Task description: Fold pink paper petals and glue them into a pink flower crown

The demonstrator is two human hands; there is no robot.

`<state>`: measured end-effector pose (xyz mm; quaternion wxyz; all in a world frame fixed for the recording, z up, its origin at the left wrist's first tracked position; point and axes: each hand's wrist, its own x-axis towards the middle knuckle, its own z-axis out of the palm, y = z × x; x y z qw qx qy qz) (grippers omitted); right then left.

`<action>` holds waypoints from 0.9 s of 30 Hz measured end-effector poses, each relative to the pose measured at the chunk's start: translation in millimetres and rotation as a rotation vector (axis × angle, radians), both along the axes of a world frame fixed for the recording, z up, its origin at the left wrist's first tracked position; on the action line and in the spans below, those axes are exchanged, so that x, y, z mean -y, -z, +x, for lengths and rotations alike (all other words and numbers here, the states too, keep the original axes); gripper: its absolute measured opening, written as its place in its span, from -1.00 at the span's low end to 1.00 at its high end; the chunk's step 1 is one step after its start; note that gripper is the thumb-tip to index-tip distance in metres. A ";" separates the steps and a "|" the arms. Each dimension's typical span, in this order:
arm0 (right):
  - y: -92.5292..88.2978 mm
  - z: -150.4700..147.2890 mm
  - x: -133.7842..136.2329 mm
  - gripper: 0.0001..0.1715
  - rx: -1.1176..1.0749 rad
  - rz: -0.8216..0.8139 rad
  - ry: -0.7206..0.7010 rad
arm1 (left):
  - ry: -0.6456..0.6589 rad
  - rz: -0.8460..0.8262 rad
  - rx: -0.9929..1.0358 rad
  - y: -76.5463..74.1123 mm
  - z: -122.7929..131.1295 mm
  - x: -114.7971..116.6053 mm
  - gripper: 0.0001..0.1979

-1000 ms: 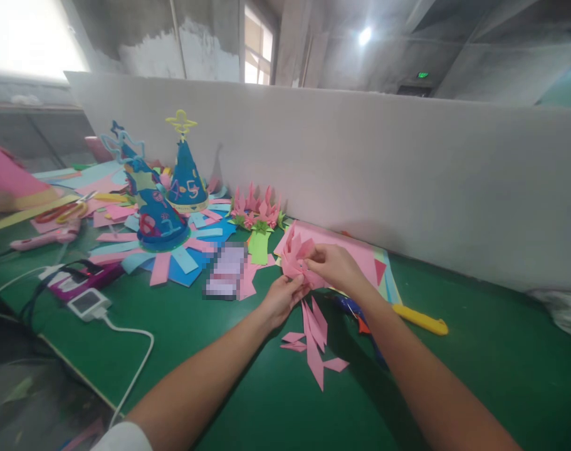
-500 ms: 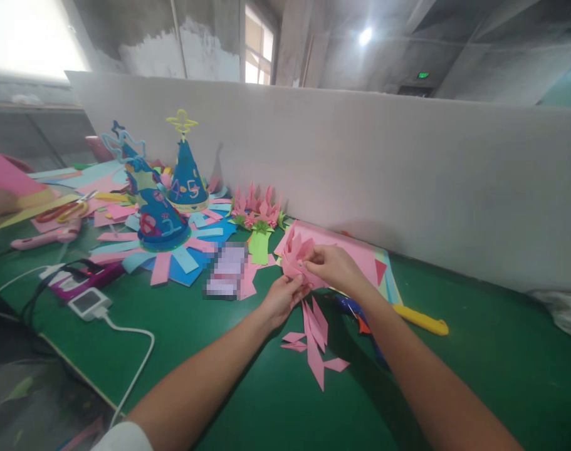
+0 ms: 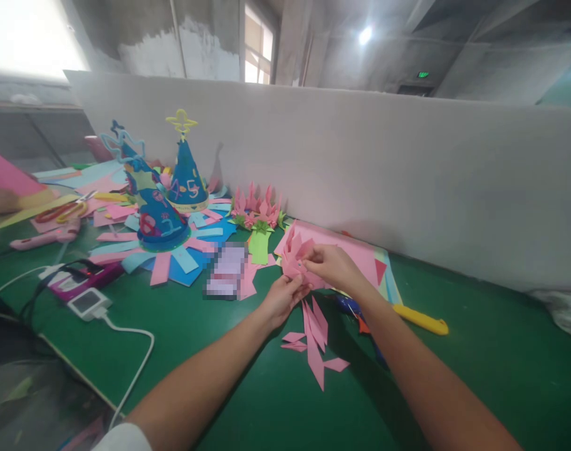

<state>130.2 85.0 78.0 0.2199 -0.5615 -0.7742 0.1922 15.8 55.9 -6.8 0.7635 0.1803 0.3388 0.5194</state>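
A pink folded-paper flower (image 3: 295, 255) with pointed petals is held between my two hands over the table. My left hand (image 3: 285, 299) is closed on its lower edge, thumb on the near side. With fingertips pinched, my right hand (image 3: 333, 266) grips its right side near the base. Just below lie several pink folded paper pieces (image 3: 314, 351) with pointed ends. Under my right forearm a blue and orange tool (image 3: 353, 308) shows partly; the arm hides the rest. Behind the flower is a stack of pink paper sheets (image 3: 353, 241).
A yellow-handled cutter (image 3: 421, 319) lies right of my arm. To the left are a phone (image 3: 226, 269), decorated blue cone hats (image 3: 160, 213), a charger with cable (image 3: 90, 304), scissors (image 3: 66, 210) and a pink glue gun (image 3: 47, 237). Another person's hand (image 3: 0, 202) holds paper at far left. A white partition (image 3: 407, 175) stands behind.
My hands and the paper flower look nearly unmoved. At the far left, the other person's hand and paper have shifted very slightly.
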 end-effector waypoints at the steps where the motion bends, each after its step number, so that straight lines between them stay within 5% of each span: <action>1: 0.4 0.4 -0.3 -0.87 -0.012 -0.001 -0.007 | -0.002 0.000 -0.002 0.0 -0.1 0.2 -0.88; 27: 8.3 2.4 -7.2 -0.89 -0.129 -0.037 -0.036 | -0.014 -0.016 0.009 0.6 -0.6 0.0 -0.88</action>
